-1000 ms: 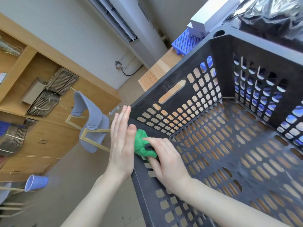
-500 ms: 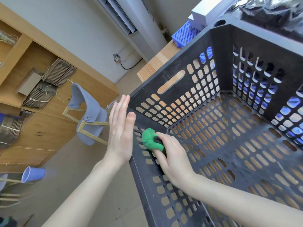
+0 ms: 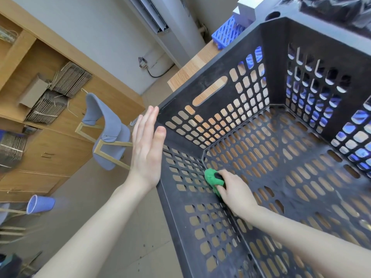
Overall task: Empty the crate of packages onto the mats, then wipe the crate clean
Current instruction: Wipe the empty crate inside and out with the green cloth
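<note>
One green cloth [image 3: 210, 176] clamped in right fingers [image 3: 222, 191] against crate [image 3: 181, 227] wall; left fingers [image 3: 149, 122] straight, together.

Right hand [image 3: 234, 195] and green cloth [image 3: 210, 177] slid from the crate [image 3: 200, 227] rim's corner down the inner wall, toward frame centre

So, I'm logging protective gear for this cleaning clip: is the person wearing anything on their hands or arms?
Nothing shows. The left hand and right hand are ungloved, with no rings, watch or bracelet; the left forearm and right forearm carry no sleeve as far as the frame reaches.
</note>
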